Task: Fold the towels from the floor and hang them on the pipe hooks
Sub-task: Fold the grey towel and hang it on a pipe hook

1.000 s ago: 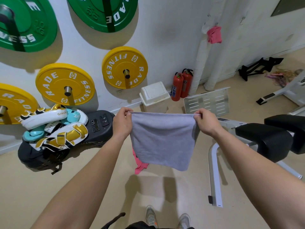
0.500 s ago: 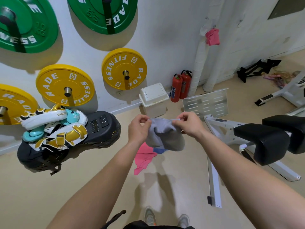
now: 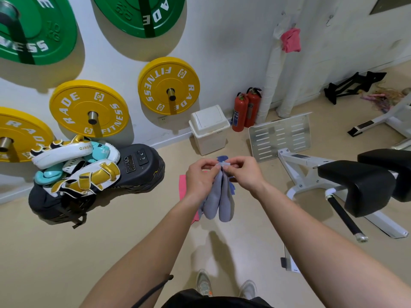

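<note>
while our left grip (image 3: 201,177) and right grip (image 3: 243,174) pinch the grey towel (image 3: 212,201) at its top, it hangs straight down; the pipe hooks (image 3: 294,25) lie up-right, nearer our right.

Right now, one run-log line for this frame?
step: folding | left hand: pinches grey towel top | right hand: pinches it too | hung pink towel: on pipe | floor: second pink towel, blue towel
</note>
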{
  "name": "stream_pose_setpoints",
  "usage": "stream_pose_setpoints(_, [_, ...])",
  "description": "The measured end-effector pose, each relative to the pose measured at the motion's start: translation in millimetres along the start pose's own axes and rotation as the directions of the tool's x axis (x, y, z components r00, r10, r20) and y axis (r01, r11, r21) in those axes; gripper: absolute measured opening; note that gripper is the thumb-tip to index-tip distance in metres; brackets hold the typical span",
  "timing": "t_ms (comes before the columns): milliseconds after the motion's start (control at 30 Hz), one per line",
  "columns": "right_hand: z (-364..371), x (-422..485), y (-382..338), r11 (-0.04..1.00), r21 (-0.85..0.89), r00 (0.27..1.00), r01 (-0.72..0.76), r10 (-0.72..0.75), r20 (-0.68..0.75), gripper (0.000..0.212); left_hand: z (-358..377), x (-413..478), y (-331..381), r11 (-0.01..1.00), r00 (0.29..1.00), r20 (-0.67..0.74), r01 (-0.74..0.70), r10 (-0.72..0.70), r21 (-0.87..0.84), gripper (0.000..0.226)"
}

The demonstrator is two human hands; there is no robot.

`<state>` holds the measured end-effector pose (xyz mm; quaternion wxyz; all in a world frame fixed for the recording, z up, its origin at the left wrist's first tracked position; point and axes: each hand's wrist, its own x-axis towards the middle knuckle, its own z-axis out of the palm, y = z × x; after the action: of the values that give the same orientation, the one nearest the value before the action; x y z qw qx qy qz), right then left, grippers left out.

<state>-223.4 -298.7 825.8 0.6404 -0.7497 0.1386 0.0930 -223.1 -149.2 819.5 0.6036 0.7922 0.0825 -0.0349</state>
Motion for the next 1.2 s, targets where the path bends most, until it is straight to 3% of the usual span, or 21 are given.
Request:
stream_pose_setpoints(200, [-0.6,-2.0,-6.1,0.998,0.032,0.998,0.045,-0.047,0.043,0.018,1.1,-1.0,7.4,0.998,1.000,-0.009,0.022,-0.023,-0.055,0.012])
stream_pose_setpoints(600, [0.4,-4.0,-12.6,0.997,-0.007,0.990,0.078,-0.078,-0.115,0.016,6.0,-10.5,17.3,0.999,0.999,-0.048,-0.025,0.022,-0.045,0.011])
stream_pose_setpoints(767, [-0.1,-3.3,-8.2,0.995,0.022,0.995,0.100,-0.099,-0.024,0.011,8.0,-12.4,13.8,0.994,1.000,-0.020,0.013,-0.016,-0.113,0.020])
stream_pose_setpoints(967, [-6.9,-5.8,-12.6,0.989,-0.053,0.989,0.138,-0.135,0.058,0.025,4.4,-12.9,10.0,0.978,0.997,0.075,0.042,-0.027,-0.202,0.030])
stream_pose_setpoints(1100, [-10.9,0.9,-18.6,0.957,-0.208,0.979,0.202,-0.196,0.049,0.015,-2.9,-10.7,8.6,0.965,0.983,0.186,0.056,-0.008,-0.255,0.027])
stream_pose_setpoints(1200, [-15.8,7.4,-28.6,0.926,-0.297,0.972,0.234,-0.220,0.079,0.011,-15.0,-6.0,-1.3,0.996,0.997,0.064,-0.031,0.036,-0.082,0.019])
